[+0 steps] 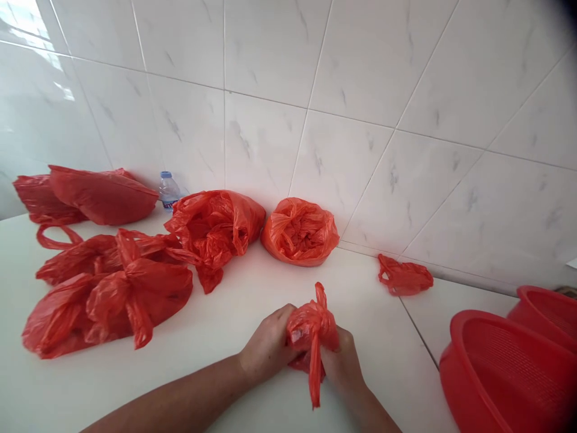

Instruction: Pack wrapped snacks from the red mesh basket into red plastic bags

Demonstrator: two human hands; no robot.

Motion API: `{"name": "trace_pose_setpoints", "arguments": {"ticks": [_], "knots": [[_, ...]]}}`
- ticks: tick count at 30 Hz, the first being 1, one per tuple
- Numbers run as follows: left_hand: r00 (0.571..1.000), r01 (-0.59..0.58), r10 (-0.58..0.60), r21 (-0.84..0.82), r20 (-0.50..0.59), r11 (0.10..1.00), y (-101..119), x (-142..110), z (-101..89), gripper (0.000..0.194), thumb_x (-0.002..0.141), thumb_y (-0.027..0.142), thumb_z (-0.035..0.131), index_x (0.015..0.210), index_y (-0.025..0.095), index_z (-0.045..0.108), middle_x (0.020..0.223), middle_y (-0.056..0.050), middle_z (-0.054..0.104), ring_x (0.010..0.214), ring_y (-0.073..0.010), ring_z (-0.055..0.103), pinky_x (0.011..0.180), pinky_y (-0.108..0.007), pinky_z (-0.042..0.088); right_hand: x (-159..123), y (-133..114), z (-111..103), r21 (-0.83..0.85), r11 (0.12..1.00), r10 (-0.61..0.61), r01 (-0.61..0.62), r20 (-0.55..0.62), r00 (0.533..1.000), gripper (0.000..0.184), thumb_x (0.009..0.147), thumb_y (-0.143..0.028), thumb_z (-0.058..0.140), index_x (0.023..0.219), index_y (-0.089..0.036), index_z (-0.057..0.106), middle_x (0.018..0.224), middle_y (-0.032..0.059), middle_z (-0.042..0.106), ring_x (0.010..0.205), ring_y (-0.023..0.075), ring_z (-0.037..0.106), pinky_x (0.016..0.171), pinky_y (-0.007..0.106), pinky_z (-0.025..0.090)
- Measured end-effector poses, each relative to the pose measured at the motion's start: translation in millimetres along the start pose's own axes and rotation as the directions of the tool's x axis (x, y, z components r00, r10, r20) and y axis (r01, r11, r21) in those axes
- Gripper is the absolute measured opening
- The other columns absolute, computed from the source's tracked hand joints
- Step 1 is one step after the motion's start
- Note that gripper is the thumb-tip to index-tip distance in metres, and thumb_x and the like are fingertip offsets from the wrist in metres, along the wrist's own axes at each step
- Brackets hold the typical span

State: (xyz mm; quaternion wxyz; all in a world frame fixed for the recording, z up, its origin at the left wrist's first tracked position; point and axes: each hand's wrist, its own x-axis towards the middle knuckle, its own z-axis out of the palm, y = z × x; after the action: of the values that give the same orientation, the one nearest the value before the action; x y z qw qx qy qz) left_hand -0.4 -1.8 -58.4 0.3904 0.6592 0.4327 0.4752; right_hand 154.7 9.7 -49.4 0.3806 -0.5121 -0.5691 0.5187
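A small red plastic bag (311, 328), tied in a knot at the top, is gripped from both sides at the front middle of the table. My left hand (269, 344) is closed on its left side, and my right hand (345, 364) presses on its right side. The knotted ends stick up and hang down between the hands. What is inside the bag cannot be made out. Behind it, against the wall, stands an open red bag (300, 231) with crumpled red plastic inside.
Left are a larger open red bag (216, 228), knotted full bags (108, 294), more red bags (103, 195) and a plastic bottle (169, 189). A small crumpled bag (406, 276) lies right, near red baskets (509, 367). A tiled wall (265, 138) bounds the white table (252, 294).
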Motion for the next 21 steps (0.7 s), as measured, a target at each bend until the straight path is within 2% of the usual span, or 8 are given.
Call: {"name": "trace_pose_setpoints", "arguments": {"ticks": [2,3,6,10,12,14,17,21], "knots": [[0.968,-0.216,0.238,0.214,-0.085,0.953,-1.5,-1.8,-4.3,0.063,0.066,0.038,0.077,0.120,0.021,0.048,0.124,-0.017,0.054,0.114,-0.0339,0.052,0.090,-0.050,0.047,-0.3,-2.7,-5.1,-0.029,0.999,-0.022,0.022,0.010,1.000,0.026,0.077,-0.038,0.057,0.060,-0.020,0.051,0.051,-0.0012,0.053,0.046,0.0144,0.049,0.044,0.027,0.039],[0.921,-0.331,0.379,0.332,-0.088,0.883,-1.2,-2.9,-6.5,0.074,0.064,0.040,0.079,0.127,0.023,0.042,0.131,-0.019,0.047,0.122,-0.0355,0.046,0.095,-0.054,0.043,-0.7,-5.6,-8.4,-0.048,0.998,-0.035,0.037,0.034,0.999,0.026,0.078,-0.040,0.057,0.062,-0.020,0.054,0.051,-0.0007,0.055,0.046,0.0151,0.050,0.043,0.027,0.039],[0.767,-0.550,0.640,0.570,0.056,0.610,4.0,-6.7,-11.8,0.061,0.074,0.038,0.072,0.128,0.029,0.043,0.135,-0.017,0.045,0.125,-0.0335,0.043,0.099,-0.053,0.041,-2.0,-18.0,-20.7,-0.067,0.992,-0.090,0.107,0.210,0.974,0.020,0.077,-0.040,0.062,0.081,-0.021,0.064,0.066,0.0015,0.063,0.059,0.0190,0.059,0.054,0.030,0.046],[0.765,-0.591,0.617,0.579,0.184,0.561,13.3,-12.2,-13.7,0.026,0.085,0.024,0.060,0.111,0.030,0.061,0.125,-0.008,0.057,0.121,-0.0287,0.049,0.098,-0.043,0.042,0.4,-25.1,-38.0,0.214,0.967,-0.220,0.136,0.442,0.870,0.049,0.079,-0.051,0.059,0.121,-0.025,0.058,0.117,0.0079,0.062,0.107,0.0259,0.057,0.092,0.040,0.044],[0.773,-0.591,0.591,0.595,0.228,0.544,14.7,-14.2,-12.1,0.023,0.087,0.021,0.055,0.106,0.030,0.064,0.124,-0.007,0.058,0.121,-0.0280,0.049,0.099,-0.042,0.041,3.9,-20.5,-43.3,0.360,0.932,-0.214,0.050,0.432,0.876,0.057,0.084,-0.064,0.043,0.123,-0.025,0.058,0.127,0.0093,0.057,0.117,0.0267,0.051,0.100,0.042,0.039],[0.761,-0.598,0.593,0.638,0.262,0.485,13.9,-16.0,-8.4,0.025,0.088,0.021,0.054,0.110,0.031,0.063,0.127,-0.008,0.058,0.123,-0.0283,0.047,0.101,-0.044,0.039,7.3,-13.5,-44.7,0.451,0.892,-0.165,-0.019,0.365,0.916,0.058,0.085,-0.067,0.038,0.118,-0.026,0.062,0.125,0.0088,0.059,0.117,0.0259,0.052,0.100,0.041,0.039],[0.750,-0.597,0.601,0.674,0.276,0.435,10.3,-18.9,0.1,0.031,0.087,0.025,0.056,0.115,0.036,0.059,0.135,-0.008,0.054,0.127,-0.0303,0.044,0.104,-0.050,0.033,9.9,-7.1,-41.4,0.502,0.862,-0.056,-0.075,0.240,0.969,0.036,0.081,-0.054,0.056,0.103,-0.028,0.069,0.111,0.0066,0.067,0.104,0.0237,0.060,0.093,0.037,0.045],[0.761,-0.624,0.573,0.588,0.306,0.515,0.9,-24.7,9.5,0.022,0.085,0.039,0.056,0.106,0.038,0.063,0.139,0.002,0.052,0.131,-0.0315,0.040,0.114,-0.053,0.014,10.5,-9.9,-38.1,0.481,0.862,0.071,-0.157,0.192,0.979,0.024,0.071,-0.042,0.072,0.086,-0.024,0.072,0.085,0.0058,0.071,0.078,0.0213,0.065,0.075,0.033,0.052]]}}
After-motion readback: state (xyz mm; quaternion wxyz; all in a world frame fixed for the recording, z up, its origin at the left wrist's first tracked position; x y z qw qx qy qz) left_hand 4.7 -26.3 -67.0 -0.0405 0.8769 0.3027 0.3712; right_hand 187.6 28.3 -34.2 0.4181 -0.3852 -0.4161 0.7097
